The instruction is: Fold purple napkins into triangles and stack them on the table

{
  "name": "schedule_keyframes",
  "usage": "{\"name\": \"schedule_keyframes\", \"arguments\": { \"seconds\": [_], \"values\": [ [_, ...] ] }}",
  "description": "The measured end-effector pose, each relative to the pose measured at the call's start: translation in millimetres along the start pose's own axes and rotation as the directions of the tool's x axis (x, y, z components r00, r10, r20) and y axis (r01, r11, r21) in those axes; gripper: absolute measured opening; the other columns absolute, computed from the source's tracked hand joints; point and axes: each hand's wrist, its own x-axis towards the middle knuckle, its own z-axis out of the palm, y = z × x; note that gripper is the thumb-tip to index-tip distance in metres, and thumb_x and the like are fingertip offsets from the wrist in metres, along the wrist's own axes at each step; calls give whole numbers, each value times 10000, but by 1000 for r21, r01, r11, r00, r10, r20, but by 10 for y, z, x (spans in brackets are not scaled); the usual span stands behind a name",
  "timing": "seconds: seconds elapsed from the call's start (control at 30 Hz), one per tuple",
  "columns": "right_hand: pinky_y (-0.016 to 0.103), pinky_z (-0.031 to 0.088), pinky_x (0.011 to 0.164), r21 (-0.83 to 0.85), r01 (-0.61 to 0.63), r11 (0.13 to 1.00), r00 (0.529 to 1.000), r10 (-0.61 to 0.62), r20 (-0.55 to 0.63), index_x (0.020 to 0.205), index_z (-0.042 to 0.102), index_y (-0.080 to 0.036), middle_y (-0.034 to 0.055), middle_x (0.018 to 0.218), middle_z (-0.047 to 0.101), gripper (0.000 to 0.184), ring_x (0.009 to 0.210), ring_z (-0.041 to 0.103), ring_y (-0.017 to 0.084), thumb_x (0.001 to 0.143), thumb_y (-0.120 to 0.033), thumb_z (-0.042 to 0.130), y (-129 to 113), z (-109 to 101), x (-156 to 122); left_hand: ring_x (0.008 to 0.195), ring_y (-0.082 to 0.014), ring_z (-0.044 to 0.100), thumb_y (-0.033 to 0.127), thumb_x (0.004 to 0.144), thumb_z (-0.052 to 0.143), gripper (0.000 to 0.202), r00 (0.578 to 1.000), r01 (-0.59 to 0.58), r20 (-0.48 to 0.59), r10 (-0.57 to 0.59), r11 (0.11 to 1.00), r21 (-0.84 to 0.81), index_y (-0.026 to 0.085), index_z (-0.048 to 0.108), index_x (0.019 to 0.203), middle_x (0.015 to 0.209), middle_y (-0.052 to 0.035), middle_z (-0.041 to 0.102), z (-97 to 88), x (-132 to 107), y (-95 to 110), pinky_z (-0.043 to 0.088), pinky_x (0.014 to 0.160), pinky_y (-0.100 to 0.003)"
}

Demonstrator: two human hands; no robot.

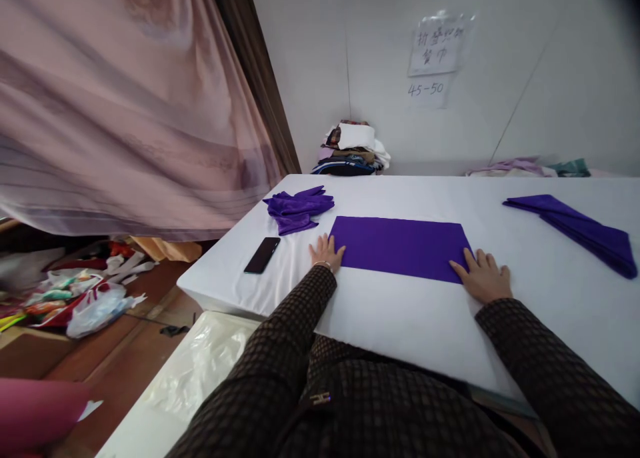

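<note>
A purple cloth (397,248) lies flat as a neat rectangle on the white-covered table (390,318). At its left end rests my left hand (327,251), fingers spread, the fingertips on or beside the cloth's edge. My right hand (485,276) lies flat by the lower right corner, its thumb and forefinger touching the cloth and the other fingers apart on the table. Neither hand grips anything. Beyond my left hand is a crumpled purple cloth (299,208). Off to the right lies another purple cloth (575,228), folded into a long strip.
A black phone (263,255) lies near the table's left edge. Stacked folded clothes (353,150) stand behind the far edge, below handwritten paper signs (436,48) on the wall. A pink curtain (150,105) hangs at left, above plastic bags (95,305) on the floor.
</note>
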Motion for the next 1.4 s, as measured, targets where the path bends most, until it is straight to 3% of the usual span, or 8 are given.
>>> {"name": "schedule_keyframes", "arguments": {
  "seconds": [0.17,0.5,0.63,0.73,0.83,1.07,1.2,1.4],
  "values": [
    [587,196,1026,-7,-4,1000,1000,4,12,1462,249,-187,159,1500,250,750,1354,201,337,875,-633,113,-19,-20,-8,1430,-245,46,575,887,133,696,990,139,12,-140,989,60,203,197,1473,1560,-62,93,-71,-48,-454,47,1127,-547],
    [604,198,1029,-6,-47,999,996,47,74,1462,248,-177,171,1516,210,737,1375,181,346,881,-620,148,-53,-94,40,1423,-266,101,555,896,173,694,990,141,5,-141,989,38,170,198,1472,1555,-83,124,-137,-31,-457,95,1115,-572],
    [575,144,1069,37,120,992,993,-120,14,1464,237,-129,169,1536,153,728,1406,101,313,903,-590,184,-677,-242,-9,1416,-266,145,535,914,198,657,996,-6,-91,8,1000,19,172,234,1461,1545,-104,165,-165,-17,-117,130,1113,-558],
    [551,88,1094,113,363,925,929,-369,39,1461,257,-148,127,1541,161,707,1413,99,280,907,-585,223,-1291,-265,-63,1418,-246,142,528,924,208,626,957,-280,-72,282,959,30,196,263,1452,1543,-73,184,-88,-38,182,106,1124,-536],
    [525,84,1105,163,466,870,873,-481,74,1457,279,-170,113,1532,200,702,1411,128,261,899,-596,257,-1516,-189,-73,1419,-254,135,548,918,228,635,944,-329,5,329,944,25,200,283,1446,1541,-67,190,27,-43,258,100,1124,-540],
    [532,144,1094,69,272,960,960,-275,45,1429,341,-186,97,1518,253,629,1398,188,260,913,-538,265,-354,-42,-100,1413,-255,161,553,911,276,646,951,-307,26,309,950,-55,169,314,1428,1525,-91,241,89,41,56,126,1123,-523],
    [587,191,1061,-1,104,995,994,-104,21,1419,345,-164,115,1505,283,599,1386,218,284,922,-486,258,208,-55,-218,1366,-274,287,491,903,373,606,982,-175,-81,170,982,-70,130,367,1389,1482,-147,330,-25,109,-104,268,1082,-470],
    [568,184,1081,111,168,980,982,-155,-111,1405,366,-136,155,1488,308,598,1394,190,298,917,-479,324,3,-121,-313,1160,-309,522,373,837,523,623,998,-14,-64,9,997,-77,104,358,1375,1282,-204,532,-244,253,-255,424,925,-402]
  ]
}}
